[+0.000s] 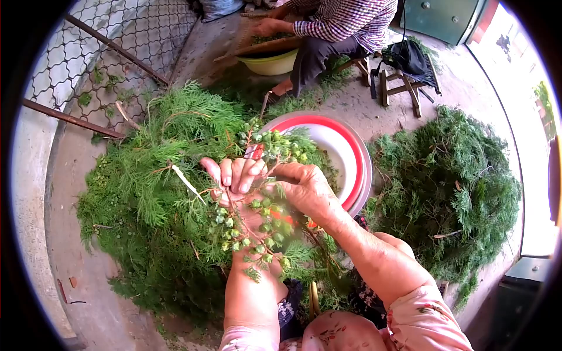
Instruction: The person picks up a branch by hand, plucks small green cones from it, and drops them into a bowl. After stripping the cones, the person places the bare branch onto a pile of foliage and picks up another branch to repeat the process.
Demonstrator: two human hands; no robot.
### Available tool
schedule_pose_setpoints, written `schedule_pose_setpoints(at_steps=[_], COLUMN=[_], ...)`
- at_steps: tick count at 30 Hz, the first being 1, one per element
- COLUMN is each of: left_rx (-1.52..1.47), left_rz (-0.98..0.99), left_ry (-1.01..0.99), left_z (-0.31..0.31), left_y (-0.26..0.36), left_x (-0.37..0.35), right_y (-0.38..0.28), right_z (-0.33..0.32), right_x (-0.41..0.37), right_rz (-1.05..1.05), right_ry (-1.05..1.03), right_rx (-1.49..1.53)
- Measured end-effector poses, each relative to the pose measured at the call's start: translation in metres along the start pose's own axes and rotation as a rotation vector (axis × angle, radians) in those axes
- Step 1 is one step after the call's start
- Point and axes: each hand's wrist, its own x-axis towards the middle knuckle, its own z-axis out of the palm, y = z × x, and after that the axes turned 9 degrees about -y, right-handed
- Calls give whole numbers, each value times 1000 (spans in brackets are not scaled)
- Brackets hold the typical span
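A cut evergreen branch with many round green cones (268, 241) hangs over my left forearm. My left hand (237, 178) is closed round its reddish stem, fingers curled, near the middle of the view. Close on its right, my right hand (301, 186) pinches at the upper part of the branch, thumb and forefinger together; what lies between them is too small to make out. Beneath and beyond both hands stands a round basin with a white inside and a red band (355, 161), some green sprigs in it.
A big heap of green branches (146, 234) lies at the left, another (445, 193) at the right. Across from me a person in a checked shirt (351, 23) sits over a yellow-green basin (269, 64). A stool (404, 88) holds a black bag (408, 58). Wire mesh (117, 47) stands upper left.
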Motion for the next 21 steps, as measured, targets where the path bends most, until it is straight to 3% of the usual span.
schedule_pose_setpoints(at_steps=[10, 11, 16, 21], left_rx=[-60, -66, -68, -61], left_rz=[82, 86, 117, 82], left_ry=[60, 59, 86, 32], left_z=[7, 7, 3, 8], left_y=[4, 4, 7, 6], left_x=[-1, -1, -3, 0], right_y=[-18, -11, -9, -10], right_z=[-16, -14, -23, -18], right_x=[-2, 3, 2, 2], right_rz=[261, 201, 299, 200], right_ry=[-83, -20, -139, -118], right_rx=[94, 154, 304, 132])
